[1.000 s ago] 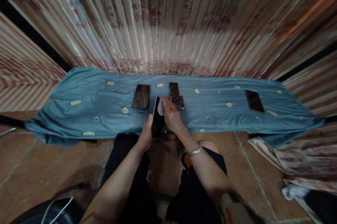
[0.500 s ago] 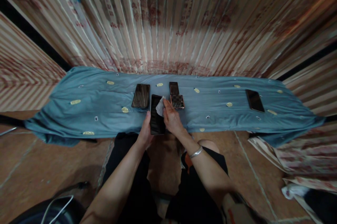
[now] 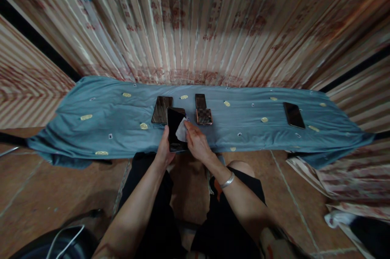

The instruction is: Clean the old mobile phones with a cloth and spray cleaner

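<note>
A dark flat phone or tablet (image 3: 173,129) is gripped at its lower left edge by my left hand (image 3: 164,148). Its glossy face is turned up, over the near edge of the blue cloth (image 3: 240,123). My right hand (image 3: 198,140) pinches a whitish wipe (image 3: 182,130) and presses it on the right part of that face. Just behind the held device, another dark device (image 3: 162,106) lies flat, its near right corner partly covered. Right of it are a small dark phone (image 3: 200,100) and a checkered item with a coppery rim (image 3: 204,116), touching each other.
Far right on the cloth lies another dark phone (image 3: 294,115). A pleated curtain (image 3: 183,48) hangs behind the cloth-covered surface, with dark poles at both sides. Below are my knees and a tiled floor (image 3: 283,210). A dark rounded object with a white cable (image 3: 71,242) is at lower left.
The held device has shifted left and tilted, now overlapping the device behind it. The wipe and my right hand have moved slightly left and down across its face.
</note>
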A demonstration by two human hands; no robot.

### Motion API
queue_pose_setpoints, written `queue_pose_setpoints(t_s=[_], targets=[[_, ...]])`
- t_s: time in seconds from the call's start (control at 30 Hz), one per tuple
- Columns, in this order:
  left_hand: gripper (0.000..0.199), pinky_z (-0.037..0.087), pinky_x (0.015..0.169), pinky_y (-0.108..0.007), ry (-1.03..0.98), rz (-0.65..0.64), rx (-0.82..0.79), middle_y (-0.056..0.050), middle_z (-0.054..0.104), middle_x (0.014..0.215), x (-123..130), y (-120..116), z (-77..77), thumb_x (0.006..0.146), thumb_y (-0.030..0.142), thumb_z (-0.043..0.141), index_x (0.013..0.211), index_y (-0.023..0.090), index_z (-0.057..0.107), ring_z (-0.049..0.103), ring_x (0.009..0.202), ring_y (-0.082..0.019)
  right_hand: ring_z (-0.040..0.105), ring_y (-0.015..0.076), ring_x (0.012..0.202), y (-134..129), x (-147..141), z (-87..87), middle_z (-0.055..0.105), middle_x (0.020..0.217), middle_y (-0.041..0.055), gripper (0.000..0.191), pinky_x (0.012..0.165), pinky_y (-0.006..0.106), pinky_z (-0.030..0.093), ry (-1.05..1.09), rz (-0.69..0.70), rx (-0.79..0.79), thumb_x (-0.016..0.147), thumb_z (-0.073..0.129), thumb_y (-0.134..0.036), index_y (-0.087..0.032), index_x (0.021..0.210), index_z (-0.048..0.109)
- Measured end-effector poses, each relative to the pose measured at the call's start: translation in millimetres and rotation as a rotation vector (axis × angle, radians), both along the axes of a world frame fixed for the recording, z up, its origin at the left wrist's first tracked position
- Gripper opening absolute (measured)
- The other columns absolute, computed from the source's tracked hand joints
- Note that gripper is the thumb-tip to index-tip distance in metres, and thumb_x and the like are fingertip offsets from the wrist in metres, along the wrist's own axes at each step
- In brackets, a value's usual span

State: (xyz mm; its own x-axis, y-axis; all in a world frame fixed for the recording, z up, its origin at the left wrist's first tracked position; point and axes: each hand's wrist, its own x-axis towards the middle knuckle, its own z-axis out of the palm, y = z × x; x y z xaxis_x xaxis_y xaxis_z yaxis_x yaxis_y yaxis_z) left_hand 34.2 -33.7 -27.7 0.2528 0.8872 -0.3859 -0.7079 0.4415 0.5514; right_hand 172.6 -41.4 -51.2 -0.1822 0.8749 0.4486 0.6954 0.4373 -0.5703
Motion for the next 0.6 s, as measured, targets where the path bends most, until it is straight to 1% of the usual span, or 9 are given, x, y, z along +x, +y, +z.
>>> queue_pose_setpoints(t_s=[0.07, 0.17, 0.27, 0.43, 0.6], targets=[[0.059, 0.044, 0.116, -0.041, 0.004, -0.002, 0.002, -0.013, 0.075, 0.128, 1.3, -0.6, 0.5, 0.102, 0.052, 0.044, 0.145, 0.013, 0.058, 0.064, 0.13, -0.029, 0.057, 0.0247, 0.138, 1.1, 1.1, 1.2, 0.061, 0.147, 0.0159, 0.052, 0.118, 0.046, 0.047, 0.004, -0.005, 0.002, 0.101, 0.037, -0.016, -0.015, 0.152, 0.047], [0.057, 0.045, 0.116, -0.041, 0.021, -0.003, -0.007, -0.013, 0.075, 0.126, 4.0, -2.3, 1.8, 0.103, 0.049, 0.043, 0.144, 0.012, 0.058, 0.064, 0.129, -0.028, 0.056, 0.0261, 0.139, 3.3, 3.5, 4.0, 0.059, 0.148, 0.0188, 0.052, 0.119, 0.048, 0.046, 0.012, -0.015, 0.004, 0.101, 0.035, -0.015, -0.011, 0.152, 0.047], [0.055, 0.044, 0.116, -0.04, 0.022, 0.006, -0.021, -0.013, 0.075, 0.126, 6.3, -3.8, 3.9, 0.104, 0.045, 0.041, 0.144, 0.012, 0.059, 0.064, 0.129, -0.027, 0.056, 0.0267, 0.139, 4.1, 5.5, 6.0, 0.059, 0.148, 0.0203, 0.052, 0.119, 0.047, 0.046, 0.011, -0.019, 0.006, 0.102, 0.034, -0.015, -0.009, 0.151, 0.047], [0.056, 0.045, 0.115, -0.04, 0.017, 0.03, -0.016, -0.013, 0.076, 0.124, 5.7, -2.7, 6.7, 0.103, 0.047, 0.044, 0.143, 0.012, 0.059, 0.065, 0.128, -0.028, 0.056, 0.0275, 0.139, 0.3, 4.8, 5.6, 0.059, 0.148, 0.0189, 0.052, 0.118, 0.048, 0.046, -0.006, -0.001, -0.011, 0.102, 0.036, -0.016, -0.012, 0.153, 0.047], [0.056, 0.048, 0.112, -0.04, 0.037, 0.062, -0.024, -0.013, 0.076, 0.124, -0.2, 1.9, 5.9, 0.104, 0.047, 0.04, 0.144, 0.013, 0.059, 0.067, 0.125, -0.028, 0.057, 0.0252, 0.139, -7.6, 1.9, 1.6, 0.06, 0.147, 0.0185, 0.053, 0.118, 0.045, 0.047, -0.012, 0.051, -0.003, 0.101, 0.037, -0.014, -0.012, 0.152, 0.047]])
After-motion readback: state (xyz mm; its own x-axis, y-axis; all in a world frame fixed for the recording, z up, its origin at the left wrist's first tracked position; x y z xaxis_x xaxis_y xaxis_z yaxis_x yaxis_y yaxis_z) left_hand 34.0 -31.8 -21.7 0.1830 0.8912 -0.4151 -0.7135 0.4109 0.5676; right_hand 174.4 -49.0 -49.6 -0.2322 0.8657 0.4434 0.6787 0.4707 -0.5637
